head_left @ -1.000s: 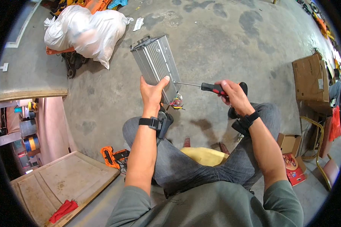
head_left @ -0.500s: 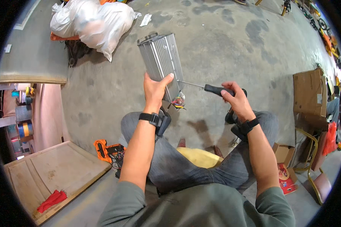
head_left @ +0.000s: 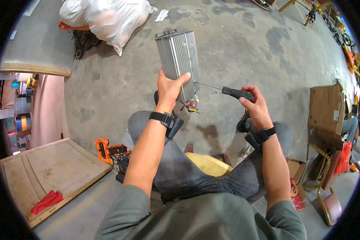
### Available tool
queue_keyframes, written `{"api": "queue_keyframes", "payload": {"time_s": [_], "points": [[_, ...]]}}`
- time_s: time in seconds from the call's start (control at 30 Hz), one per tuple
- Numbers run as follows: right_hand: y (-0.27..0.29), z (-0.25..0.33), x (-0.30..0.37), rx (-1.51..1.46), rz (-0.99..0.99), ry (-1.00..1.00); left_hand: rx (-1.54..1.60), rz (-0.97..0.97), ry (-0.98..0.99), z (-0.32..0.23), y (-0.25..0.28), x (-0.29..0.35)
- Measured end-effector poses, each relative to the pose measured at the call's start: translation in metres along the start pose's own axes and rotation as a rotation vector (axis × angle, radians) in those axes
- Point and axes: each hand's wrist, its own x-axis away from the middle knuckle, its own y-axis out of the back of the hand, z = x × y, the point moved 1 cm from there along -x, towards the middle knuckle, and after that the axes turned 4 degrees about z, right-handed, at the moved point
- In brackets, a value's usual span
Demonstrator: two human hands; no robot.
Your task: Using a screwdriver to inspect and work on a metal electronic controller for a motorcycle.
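A ribbed silver metal controller box [head_left: 180,52] is held up in front of me, tilted slightly to the left at its top. My left hand [head_left: 170,88] grips its lower part, thumb across the ribbed face. Coloured wires [head_left: 191,104] bunch out of the box's bottom end. In my right hand [head_left: 258,106] is a screwdriver [head_left: 234,93] with a black handle, held by fingers and thumb. Its thin shaft points left, and the tip meets the right side of the box near the lower end; I cannot make out a screw there.
White sacks [head_left: 116,20] lie at the far left. A wooden board [head_left: 64,164] with a red cloth [head_left: 47,202] is at the near left, beside an orange-and-black tool [head_left: 104,150]. Cardboard boxes [head_left: 324,106] and a metal-framed chair [head_left: 328,204] stand on the right.
Both hands have shifted a little to the right in view, along with the box and screwdriver. The box stands slightly more upright. The surroundings have shifted as my head moved.
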Motion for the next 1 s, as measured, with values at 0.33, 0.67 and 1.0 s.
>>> {"api": "queue_keyframes", "payload": {"time_s": [0.33,0.67,1.0], "points": [[0.009,-0.003,-0.003,-0.162,0.264,-0.277,-0.026,0.017,-0.017,0.000,0.002,-0.002],[-0.001,0.004,-0.002,-0.177,0.076,-0.176,-0.034,-0.041,-0.009,-0.005,0.002,0.001],[-0.007,-0.002,0.000,-0.178,-0.003,0.058,-0.037,-0.021,0.022,-0.001,-0.003,0.001]]}}
